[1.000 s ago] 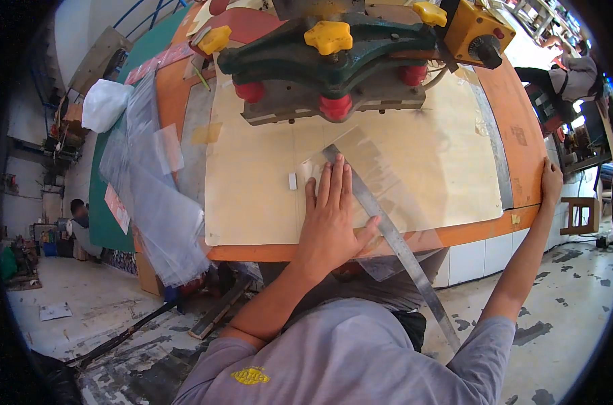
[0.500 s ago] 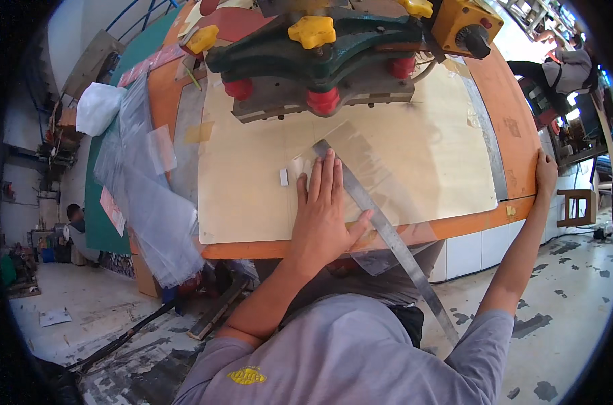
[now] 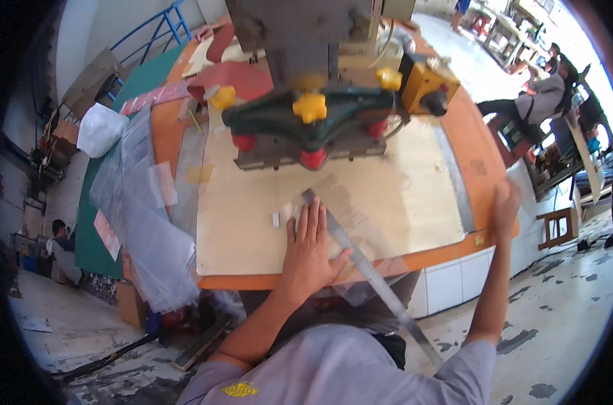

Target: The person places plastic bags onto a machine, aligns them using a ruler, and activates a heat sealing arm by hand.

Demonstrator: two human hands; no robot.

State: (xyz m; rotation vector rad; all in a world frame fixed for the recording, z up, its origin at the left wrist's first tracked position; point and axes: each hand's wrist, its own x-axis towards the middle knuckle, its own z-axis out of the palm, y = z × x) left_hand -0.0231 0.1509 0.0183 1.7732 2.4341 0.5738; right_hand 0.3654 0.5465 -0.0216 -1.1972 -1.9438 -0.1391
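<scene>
My left hand point(image 3: 308, 255) lies flat with fingers stretched forward, pressing on a long metal ruler point(image 3: 368, 271) and the clear plastic sheet point(image 3: 379, 233) by it. The ruler slants from near my fingertips over the front edge of the table. Beneath them is a cream board point(image 3: 235, 246). A small white block point(image 3: 276, 220) sits just left of my fingers. At the right side of the orange table, my right hand point(image 3: 506, 208) is smeared by motion, its fingers unclear.
A dark green press head point(image 3: 279, 125) with yellow knobs hangs over the board's far part, a yellow control box point(image 3: 428, 88) to its right. Clear plastic sheets point(image 3: 141, 236) drape over the table's left side. A person point(image 3: 546, 94) sits at the far right.
The view has tilted up, showing more of the press. My left hand stays flat on the ruler. My right hand, earlier resting at the table's right edge, is now blurred by motion.
</scene>
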